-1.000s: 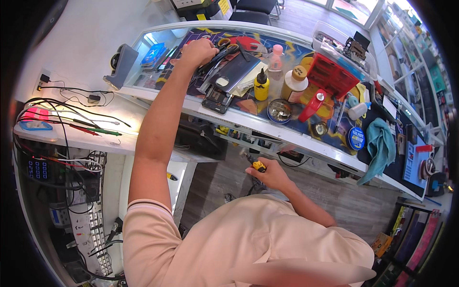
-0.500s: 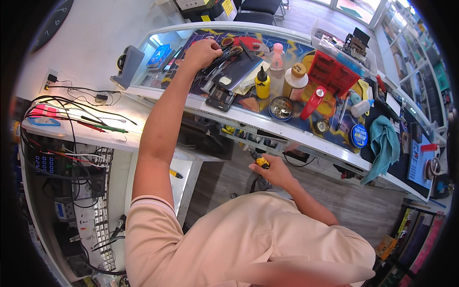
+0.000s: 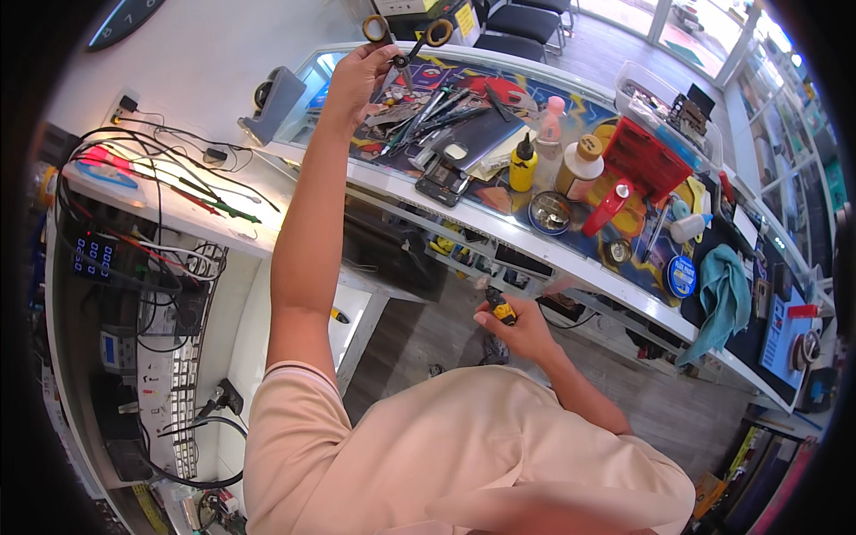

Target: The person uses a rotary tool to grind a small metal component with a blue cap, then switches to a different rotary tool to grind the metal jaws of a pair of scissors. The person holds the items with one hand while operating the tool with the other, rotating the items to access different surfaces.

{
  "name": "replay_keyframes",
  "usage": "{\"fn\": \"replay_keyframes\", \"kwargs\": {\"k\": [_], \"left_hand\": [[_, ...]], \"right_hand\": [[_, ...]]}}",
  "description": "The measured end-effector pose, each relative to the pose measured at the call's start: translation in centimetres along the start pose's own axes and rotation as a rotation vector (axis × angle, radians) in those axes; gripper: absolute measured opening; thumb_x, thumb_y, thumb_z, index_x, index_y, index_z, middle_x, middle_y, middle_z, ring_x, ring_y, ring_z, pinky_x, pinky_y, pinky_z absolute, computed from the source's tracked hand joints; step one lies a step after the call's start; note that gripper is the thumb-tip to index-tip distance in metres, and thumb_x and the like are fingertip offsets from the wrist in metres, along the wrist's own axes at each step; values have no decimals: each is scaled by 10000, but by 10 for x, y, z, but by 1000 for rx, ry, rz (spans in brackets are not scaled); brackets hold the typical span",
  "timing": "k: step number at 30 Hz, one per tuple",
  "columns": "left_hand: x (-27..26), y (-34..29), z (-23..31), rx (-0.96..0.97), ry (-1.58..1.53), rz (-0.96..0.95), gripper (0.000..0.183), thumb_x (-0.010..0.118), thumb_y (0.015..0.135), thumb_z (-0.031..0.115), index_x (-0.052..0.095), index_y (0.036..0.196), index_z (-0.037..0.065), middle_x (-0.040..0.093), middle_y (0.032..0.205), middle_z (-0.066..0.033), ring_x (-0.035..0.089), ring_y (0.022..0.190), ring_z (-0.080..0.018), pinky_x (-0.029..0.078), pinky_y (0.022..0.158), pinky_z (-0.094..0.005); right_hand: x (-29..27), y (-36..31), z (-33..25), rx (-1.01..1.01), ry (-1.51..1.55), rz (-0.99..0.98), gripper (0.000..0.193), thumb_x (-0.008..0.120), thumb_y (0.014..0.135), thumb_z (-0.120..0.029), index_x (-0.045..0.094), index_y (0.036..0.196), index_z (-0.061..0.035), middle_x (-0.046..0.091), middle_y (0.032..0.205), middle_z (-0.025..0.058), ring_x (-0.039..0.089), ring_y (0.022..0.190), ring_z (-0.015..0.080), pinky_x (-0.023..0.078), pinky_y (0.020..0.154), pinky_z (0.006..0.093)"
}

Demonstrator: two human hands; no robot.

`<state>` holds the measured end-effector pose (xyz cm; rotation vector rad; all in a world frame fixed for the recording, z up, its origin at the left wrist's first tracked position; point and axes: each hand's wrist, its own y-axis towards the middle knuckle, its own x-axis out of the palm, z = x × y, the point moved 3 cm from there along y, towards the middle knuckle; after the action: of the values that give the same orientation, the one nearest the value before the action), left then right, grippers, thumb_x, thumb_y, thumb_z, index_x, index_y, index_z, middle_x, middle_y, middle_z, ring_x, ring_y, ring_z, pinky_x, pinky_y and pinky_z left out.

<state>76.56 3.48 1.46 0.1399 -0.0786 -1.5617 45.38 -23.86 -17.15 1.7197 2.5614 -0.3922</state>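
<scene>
Raised above the far left of the glass counter, my left hand (image 3: pixel 358 78) is closed on a pair of scissors (image 3: pixel 402 61). Their dark handles with tan finger rings spread apart at the top, and the blades point down beside my palm. Beneath lies a heap of tweezers and slim tools (image 3: pixel 426 118), next to a dark phone panel (image 3: pixel 471 141) and an opened phone (image 3: pixel 440 184). Low in front of the counter, my right hand (image 3: pixel 528 332) grips a tool with a yellow-and-black handle (image 3: pixel 501 308); its thin tip is too blurred to identify.
Along the counter stand a yellow bottle (image 3: pixel 522 168), a white bottle with tan cap (image 3: pixel 580 169), a red bottle (image 3: pixel 608 209) and a red drawer box (image 3: pixel 649 156). A teal cloth (image 3: pixel 720 299) hangs over the front edge. Cables (image 3: pixel 169 169) cross the left shelf.
My left hand has lifted the scissors up from the tool heap, and their handles now stand spread. My right hand still holds its tool, which has turned slightly. The view has shifted a little.
</scene>
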Motion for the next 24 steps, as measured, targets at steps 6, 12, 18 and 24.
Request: {"fn": "replay_keyframes", "kwargs": {"k": [6, 12, 18, 24], "left_hand": [[-1, -137, 32, 165, -502, 36, 167, 647, 991, 110, 626, 1132, 23, 708, 1076, -96, 694, 1025, -203, 540, 935, -328], [2, -273, 14, 118, -386, 213, 190, 653, 986, 89, 611, 1165, 41, 700, 1087, -86, 685, 1017, -188, 541, 917, -338], [-13, -342, -8, 75, -318, 351, 242, 704, 960, 94, 613, 1179, 48, 700, 1085, -70, 660, 996, -147, 515, 926, -305], [-32, -380, -27, 105, -84, 448, 320, 688, 974, 130, 612, 1271, 39, 673, 990, -37, 632, 941, -116, 505, 815, -273]], "right_hand": [[8, 26, -90, -196, 508, 63, 367, 741, 948, -271, 697, 1249, -66, 733, 1039, 2, 539, 638, 39, 447, 563, 228], [13, 62, -162, -288, 360, -73, 448, 724, 958, -371, 706, 1257, -37, 747, 1058, -1, 502, 561, 32, 408, 508, 221], [54, 55, -166, -244, 340, -42, 410, 807, 894, -380, 747, 1140, -58, 636, 705, -21, 513, 551, 44, 392, 515, 223], [84, 46, -153, -493, 292, 93, 262, 832, 865, -212, 752, 1065, -62, 718, 855, 4, 598, 662, 83, 475, 603, 243]]}}
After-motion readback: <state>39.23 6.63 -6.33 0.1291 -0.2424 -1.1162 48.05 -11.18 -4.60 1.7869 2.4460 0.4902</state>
